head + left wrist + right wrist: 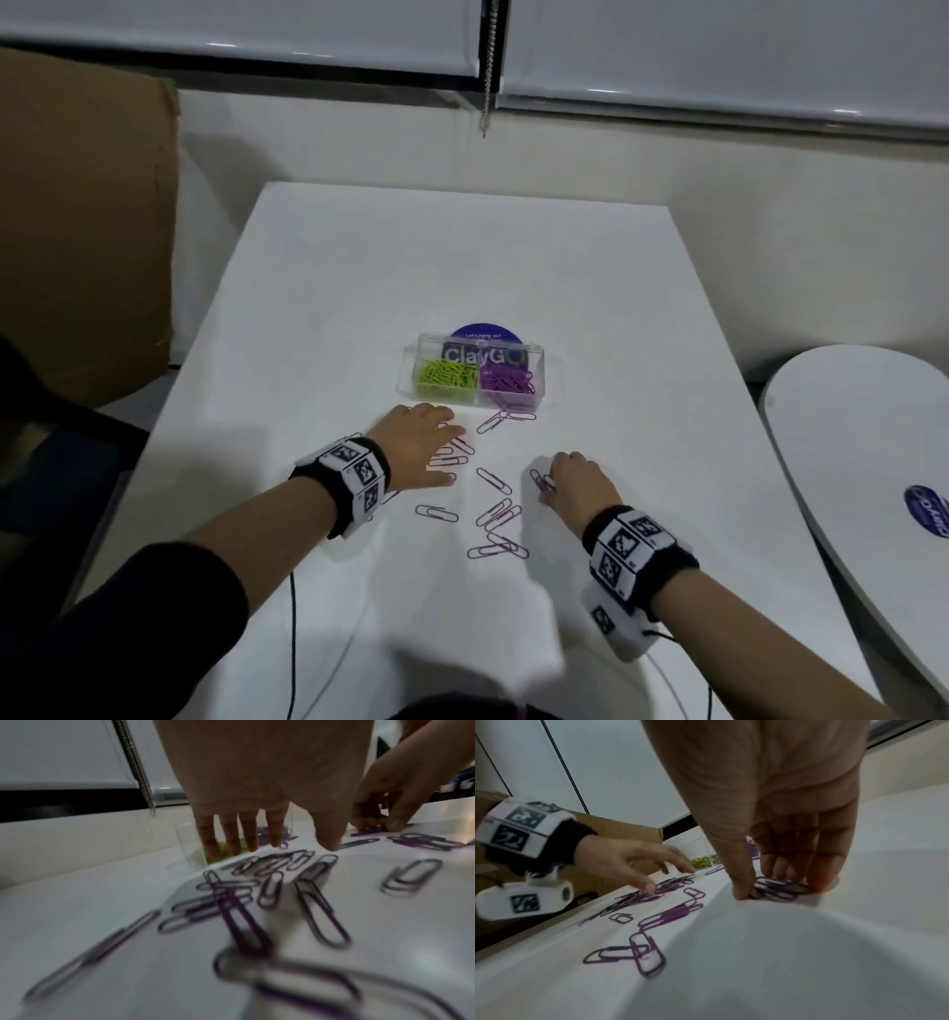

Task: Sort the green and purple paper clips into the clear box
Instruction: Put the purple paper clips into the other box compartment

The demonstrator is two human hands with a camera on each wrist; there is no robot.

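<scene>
A clear two-compartment box [536, 360] stands mid-table, with green clips [445, 377] in its left half and purple clips [506, 383] in its right. Several loose purple paper clips [495, 514] lie scattered on the white table [359, 288] in front of it. My left hand [452, 447] lies flat with straight, spread fingers [246, 833] over a cluster of them [272, 862], just in front of the box. My right hand [549, 483] pinches a small bunch of purple clips [777, 888] against the table between thumb and fingers [741, 886].
A tall cardboard box [77, 231] stands past the table's left edge. To the right sits a round white table [873, 462]. A purple round sticker [485, 331] shows behind the clear box. Thin cables [292, 642] trail over the near edge. A blind chain [488, 67] hangs at the back.
</scene>
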